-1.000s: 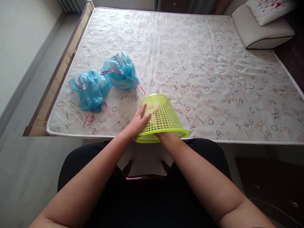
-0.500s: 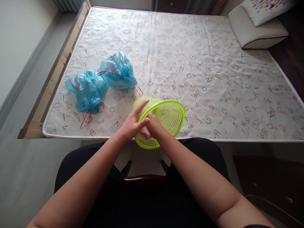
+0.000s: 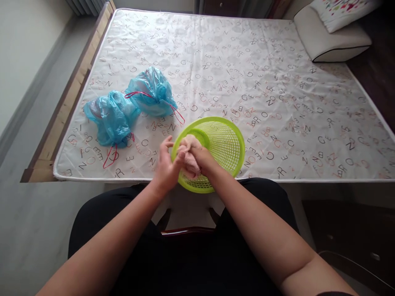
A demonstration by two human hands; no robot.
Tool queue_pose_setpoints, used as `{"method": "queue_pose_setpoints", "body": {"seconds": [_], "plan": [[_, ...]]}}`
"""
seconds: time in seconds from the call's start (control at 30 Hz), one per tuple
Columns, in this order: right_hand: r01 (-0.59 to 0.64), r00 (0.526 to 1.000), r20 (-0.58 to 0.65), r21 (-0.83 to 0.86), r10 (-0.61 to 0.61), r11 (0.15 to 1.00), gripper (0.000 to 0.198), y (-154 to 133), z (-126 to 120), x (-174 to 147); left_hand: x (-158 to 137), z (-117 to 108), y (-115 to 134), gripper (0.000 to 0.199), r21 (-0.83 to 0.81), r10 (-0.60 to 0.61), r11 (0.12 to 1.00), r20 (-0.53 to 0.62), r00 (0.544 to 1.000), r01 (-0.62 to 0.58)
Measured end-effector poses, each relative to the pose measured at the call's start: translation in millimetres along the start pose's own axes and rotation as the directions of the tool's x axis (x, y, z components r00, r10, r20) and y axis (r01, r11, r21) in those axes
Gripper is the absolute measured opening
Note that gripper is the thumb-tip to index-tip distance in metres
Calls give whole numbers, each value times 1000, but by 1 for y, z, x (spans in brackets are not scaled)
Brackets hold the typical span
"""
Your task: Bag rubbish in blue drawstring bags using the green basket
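A lime-green mesh plastic basket is tipped at the near edge of the mattress, its round mouth turned toward me. Inside that mouth my right hand is closed around a bunched pale pink cloth. My left hand grips the basket's left rim, with the thumb on the inner side and the fingers along the outside. Beyond the hands, to the left, lie two blue plastic bags with red drawstrings, both bulging; what fills them cannot be made out.
The mattress with printed letters spreads out in front of me. A wooden bed frame runs along its left side. At the far right stand a cream cushioned block and a patterned pillow. My knees are under the near edge.
The basket has turned so its mouth faces me more fully. More of the pink cloth shows in my right hand, and my left hand has shifted slightly left on the rim.
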State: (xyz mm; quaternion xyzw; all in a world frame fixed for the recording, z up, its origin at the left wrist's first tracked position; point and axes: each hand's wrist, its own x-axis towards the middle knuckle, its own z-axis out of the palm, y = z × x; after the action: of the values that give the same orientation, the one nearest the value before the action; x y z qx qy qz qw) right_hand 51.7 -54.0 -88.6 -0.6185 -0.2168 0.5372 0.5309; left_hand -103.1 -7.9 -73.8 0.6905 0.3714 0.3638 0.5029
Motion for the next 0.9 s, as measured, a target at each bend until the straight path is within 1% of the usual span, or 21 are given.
{"method": "queue_pose_setpoints", "body": {"seconds": [0.03,0.1,0.17,0.2,0.27,0.33,0.37,0.4,0.43,0.47,0.5,0.53,0.57,0.6,0.67,0.73,0.77,0.8,0.83,0.87,0.9], "plan": [[-18,1000,10,-51,19,999,24,3,0,0,11,-8,1,65,5,42,999,-10,999,-42],[-23,999,42,-204,32,979,16,9,0,0,33,-22,0,78,-5,86,996,53,995,-86],[0,996,81,-315,27,949,15,14,1,0,46,-30,-1,75,-46,18,999,96,995,-13],[-1,995,91,-314,32,949,15,16,2,0,46,-29,-2,69,-71,-35,997,86,996,41],[-38,995,86,-201,56,979,19,16,7,1,33,-19,-2,59,-137,-117,984,-3,993,116],[-99,995,20,12,99,995,21,12,11,2,6,0,1,59,-173,-155,976,-122,980,133],[-112,993,-25,132,116,985,22,8,12,3,-9,9,2,60,-179,-188,971,-182,965,156],[-100,990,-75,230,120,968,24,3,11,4,-22,17,4,61,-173,-229,965,-206,951,195],[-67,987,-118,285,105,956,25,-2,9,4,-32,22,5,65,-164,-271,956,-180,946,242],[-23,989,-136,282,63,959,26,-6,6,4,-38,23,5,69,-147,-293,951,-151,944,272],[23,992,-122,218,4,976,24,-10,3,4,-37,21,5,73,-127,-302,949,-120,946,287],[64,995,-76,100,-57,993,22,-12,-1,2,-32,15,4,77,-107,-293,953,-91,952,283],[95,995,3,-61,-95,994,20,-14,-4,0,-22,5,4,79,-90,-269,961,-86,959,262],[127,988,111,-238,-103,963,19,-15,-5,-3,-8,-6,3,78,-77,-238,970,-91,967,231],[224,939,341,-532,-36,816,22,-15,-4,-9,23,-30,1,75,-81,-175,982,-45,983,171],[335,867,494,-677,68,656,31,-14,0,-15,49,-50,0,71,-104,-196,974,59,979,201],[366,842,528,-708,109,604,35,-14,1,-16,57,-58,0,68,-118,-239,960,119,964,253],[363,838,527,-734,144,574,36,-13,0,-17,62,-63,0,63,-122,-286,944,167,943,308],[329,854,491,-766,173,552,35,-14,-2,-17,62,-66,-1,56,-115,-323,931,190,927,348],[279,883,430,-804,189,525,32,-14,-5,-17,60,-66,-2,50,-97,-342,927,184,921,364],[223,916,353,-842,189,490,29,-14,-10,-16,54,-63,-3,45,-73,-337,934,147,930,350]]}}
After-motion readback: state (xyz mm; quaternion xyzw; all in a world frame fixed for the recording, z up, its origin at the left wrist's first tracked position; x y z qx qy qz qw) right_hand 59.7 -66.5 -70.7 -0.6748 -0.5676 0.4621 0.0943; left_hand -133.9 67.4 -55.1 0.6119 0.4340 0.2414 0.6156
